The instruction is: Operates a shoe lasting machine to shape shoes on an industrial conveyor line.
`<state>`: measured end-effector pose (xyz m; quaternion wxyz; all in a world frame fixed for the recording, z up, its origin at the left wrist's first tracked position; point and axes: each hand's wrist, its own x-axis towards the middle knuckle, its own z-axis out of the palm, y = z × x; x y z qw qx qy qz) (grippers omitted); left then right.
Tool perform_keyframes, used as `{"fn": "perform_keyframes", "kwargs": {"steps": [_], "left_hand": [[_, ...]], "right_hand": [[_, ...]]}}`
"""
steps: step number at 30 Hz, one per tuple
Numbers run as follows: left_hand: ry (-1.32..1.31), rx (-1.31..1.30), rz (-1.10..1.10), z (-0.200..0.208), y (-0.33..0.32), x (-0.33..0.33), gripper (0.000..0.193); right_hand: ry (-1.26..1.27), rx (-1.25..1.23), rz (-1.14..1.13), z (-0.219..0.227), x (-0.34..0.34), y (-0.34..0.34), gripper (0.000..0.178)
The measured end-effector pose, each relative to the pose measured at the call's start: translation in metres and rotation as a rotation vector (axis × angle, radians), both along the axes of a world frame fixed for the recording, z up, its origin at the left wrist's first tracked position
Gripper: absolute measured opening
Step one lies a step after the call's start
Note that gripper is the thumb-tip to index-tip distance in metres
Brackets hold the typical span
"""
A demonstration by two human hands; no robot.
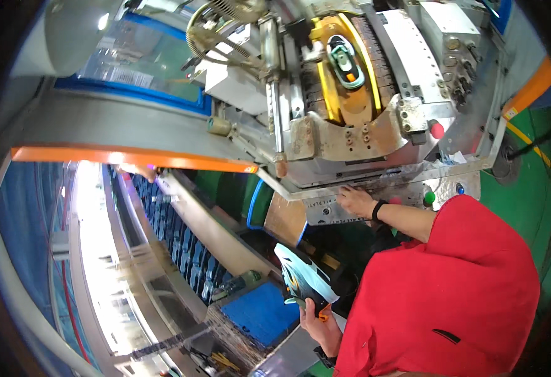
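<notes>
A light-blue and black sports shoe [307, 276] is in my left hand [322, 330], which is closed around its heel end, with the toe pointing up and to the left. An orange part shows beside the fingers at the heel. My right hand [357, 202] lies with fingers stretched on the metal control panel [325, 212] along the machine's front edge. Beyond it, inside the machine [347, 147], another light-blue and black shoe [345, 61] sits between two yellow side bars.
A green button [429, 198] and a red knob [437, 130] stand right of my right hand. A blue pad [263, 312] tops a stand beside the shoe. Left of that runs a conveyor [184, 251] with dark blue shoe-shaped pieces. Another person's hand [138, 171] seems visible at its far end.
</notes>
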<state>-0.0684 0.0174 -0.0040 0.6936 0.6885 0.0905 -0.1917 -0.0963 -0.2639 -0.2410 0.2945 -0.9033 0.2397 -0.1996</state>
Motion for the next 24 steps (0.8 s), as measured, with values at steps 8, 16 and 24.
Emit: {"fn": "perform_keyframes", "kwargs": {"steps": [8,16,24], "left_hand": [[-0.369,0.61,-0.221,0.002,0.024,-0.009,0.031],[0.254,-0.267,0.592,-0.073,0.149,-0.034,0.038],[0.147,-0.193,1.137,-0.188,0.322,-0.057,0.022]], "right_hand": [[-0.114,0.276,0.011,-0.034,-0.001,-0.029,0.018],[-0.011,0.258,0.092,-0.074,0.032,-0.062,0.015],[-0.522,0.247,0.558,0.197,0.25,0.061,0.007]]}}
